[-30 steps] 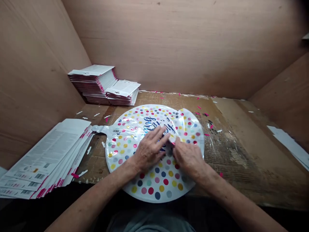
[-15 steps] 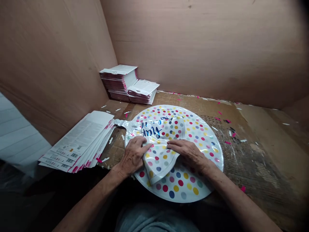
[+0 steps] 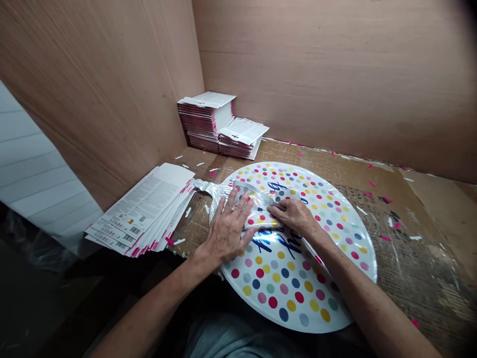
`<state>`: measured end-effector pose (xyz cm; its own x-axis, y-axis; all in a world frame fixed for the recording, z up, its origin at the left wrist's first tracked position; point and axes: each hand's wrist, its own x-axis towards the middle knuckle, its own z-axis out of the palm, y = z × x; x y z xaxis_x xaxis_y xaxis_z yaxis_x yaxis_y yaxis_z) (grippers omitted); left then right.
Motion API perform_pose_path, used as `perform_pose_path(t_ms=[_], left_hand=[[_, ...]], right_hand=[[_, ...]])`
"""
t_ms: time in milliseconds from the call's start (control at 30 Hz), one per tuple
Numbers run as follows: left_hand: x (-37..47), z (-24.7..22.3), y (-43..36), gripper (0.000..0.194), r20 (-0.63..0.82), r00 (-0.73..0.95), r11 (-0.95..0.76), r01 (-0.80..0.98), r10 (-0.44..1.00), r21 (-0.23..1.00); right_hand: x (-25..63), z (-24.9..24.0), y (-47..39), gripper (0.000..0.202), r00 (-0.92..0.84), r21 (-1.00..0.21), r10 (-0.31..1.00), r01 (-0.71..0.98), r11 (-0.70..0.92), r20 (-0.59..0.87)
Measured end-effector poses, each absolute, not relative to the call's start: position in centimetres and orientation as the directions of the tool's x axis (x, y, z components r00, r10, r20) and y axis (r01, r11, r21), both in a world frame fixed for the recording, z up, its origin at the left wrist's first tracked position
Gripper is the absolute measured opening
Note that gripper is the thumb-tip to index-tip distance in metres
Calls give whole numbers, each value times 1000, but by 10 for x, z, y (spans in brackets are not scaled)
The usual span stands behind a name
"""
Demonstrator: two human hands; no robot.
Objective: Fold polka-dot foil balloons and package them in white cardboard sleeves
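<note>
Flat, round foil balloons (image 3: 290, 283) with coloured dots and dark blue lettering lie in front of me, their silvery necks (image 3: 203, 186) pointing left. On top, one foil balloon (image 3: 265, 219) is partly folded over into a narrower strip, its grey inner side showing. My left hand (image 3: 227, 231) rests on the left part of the fold, fingers spread and flat. With thumb and fingers closed, my right hand (image 3: 296, 216) pinches the right end of the folded foil. How many balloons lie underneath is hidden.
Fanned white printed card sleeves (image 3: 149, 206) lie to the left. Two stacks of similar sleeves (image 3: 218, 119) stand in the back corner against the wooden panels (image 3: 316, 64). Small pink and white paper scraps are scattered over the worn cardboard surface (image 3: 406, 278).
The top balloon's loose flap has been folded up and away into a strip, uncovering lettering below. My left hand has spread flat on it. The view has swung a little left.
</note>
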<state>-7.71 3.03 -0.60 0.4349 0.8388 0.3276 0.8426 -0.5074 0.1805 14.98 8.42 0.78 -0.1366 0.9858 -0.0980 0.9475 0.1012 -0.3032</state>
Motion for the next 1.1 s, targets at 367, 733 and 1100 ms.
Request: perform_pose_path(t_ms=[367, 733, 1100], left_hand=[[-82, 20, 77, 53, 118, 559, -571, 810, 821, 136], [-69, -1, 93, 39, 121, 480, -443, 643, 869, 624], [-40, -16, 74, 24, 240, 49, -118, 952, 970, 283]], right_hand=[[85, 2, 43, 26, -729, 90, 674, 684, 724, 119], [174, -6, 57, 45, 12, -717, 999, 697, 18, 36], [128, 19, 125, 32, 26, -8, 1000, 1000, -26, 15]])
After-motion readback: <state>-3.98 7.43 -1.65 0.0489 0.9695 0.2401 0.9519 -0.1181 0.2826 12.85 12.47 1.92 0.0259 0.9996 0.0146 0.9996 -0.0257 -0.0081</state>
